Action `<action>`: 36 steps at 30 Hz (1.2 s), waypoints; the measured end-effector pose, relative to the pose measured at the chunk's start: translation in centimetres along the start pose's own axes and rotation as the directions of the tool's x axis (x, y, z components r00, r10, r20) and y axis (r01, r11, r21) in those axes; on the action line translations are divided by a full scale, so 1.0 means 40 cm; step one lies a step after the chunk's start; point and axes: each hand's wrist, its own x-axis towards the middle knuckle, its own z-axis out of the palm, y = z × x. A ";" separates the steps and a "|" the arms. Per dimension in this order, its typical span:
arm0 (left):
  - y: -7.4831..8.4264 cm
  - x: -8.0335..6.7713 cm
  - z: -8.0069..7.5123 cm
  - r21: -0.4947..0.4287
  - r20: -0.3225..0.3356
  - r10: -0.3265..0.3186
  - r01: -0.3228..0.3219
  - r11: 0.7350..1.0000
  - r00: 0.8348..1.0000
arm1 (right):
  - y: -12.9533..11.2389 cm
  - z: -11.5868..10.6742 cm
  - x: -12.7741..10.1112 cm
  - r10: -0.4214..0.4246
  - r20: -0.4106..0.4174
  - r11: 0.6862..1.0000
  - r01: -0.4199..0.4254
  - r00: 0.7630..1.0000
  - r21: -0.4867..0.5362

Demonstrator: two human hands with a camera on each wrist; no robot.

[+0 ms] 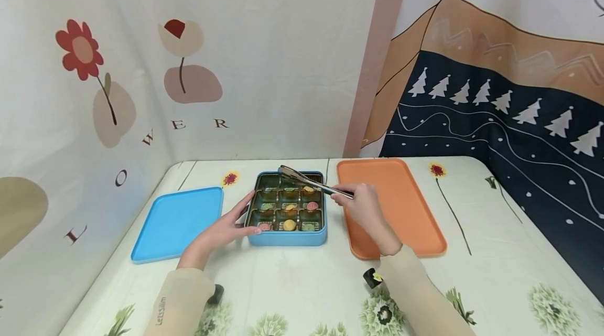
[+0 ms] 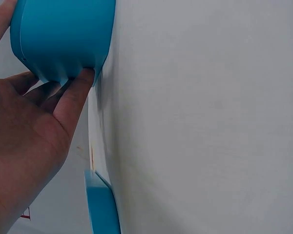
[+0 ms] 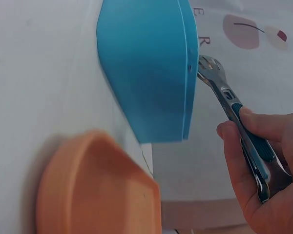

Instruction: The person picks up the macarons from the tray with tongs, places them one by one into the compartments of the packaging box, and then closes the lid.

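Observation:
A blue box [image 1: 288, 239] with a dark divided insert stands mid-table, small pink, yellow and green pieces in its compartments. My left hand [image 1: 225, 229] holds its left side, fingers along the wall and thumb at the front rim. In the left wrist view, those fingertips [image 2: 83, 80] touch the blue wall. My right hand [image 1: 362, 205] grips metal tongs [image 1: 306, 181] with dark inlays on the handles. Their head reaches over the back compartments of the box. From the right wrist view, the tongs' tips [image 3: 211, 66] show beside the box's upper edge, with nothing seen between them.
A blue tray [image 1: 181, 223] lies left of the box, and a larger orange tray [image 1: 401, 205] lies to the right, under my right hand and forearm. The table wears a flower-printed cloth [image 1: 292, 283]. Printed curtains [image 1: 283, 63] hang behind it.

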 end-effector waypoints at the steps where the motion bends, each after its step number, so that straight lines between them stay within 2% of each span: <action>1: 0.000 0.000 0.000 0.001 -0.002 -0.002 0.002 1.000 1.000 | -0.003 0.006 0.002 0.002 0.005 1.000 -0.002 1.000 0.001; 11: -0.001 0.002 0.003 -0.010 -0.002 -0.010 0.010 1.000 1.000 | -0.027 0.055 0.015 -0.021 0.033 0.999 0.022 0.999 -0.026; 18: -0.001 0.003 0.002 0.026 -0.011 -0.016 0.017 1.000 1.000 | -0.027 0.062 0.017 0.017 0.045 1.000 -0.015 0.999 -0.024; 21: -0.002 0.004 0.001 0.044 -0.009 -0.010 0.010 0.999 1.000 | -0.024 0.058 0.016 0.029 0.043 1.000 -0.029 0.999 -0.008; 30: -0.003 0.004 0.002 0.014 -0.008 -0.016 0.016 1.000 1.000 | 0.003 0.018 0.004 0.068 0.059 0.997 -0.071 0.996 0.037; 36: -0.004 0.005 0.000 0.016 -0.004 0.005 -0.005 1.000 1.000 | 0.030 -0.028 -0.012 0.040 0.015 0.999 -0.040 0.999 0.010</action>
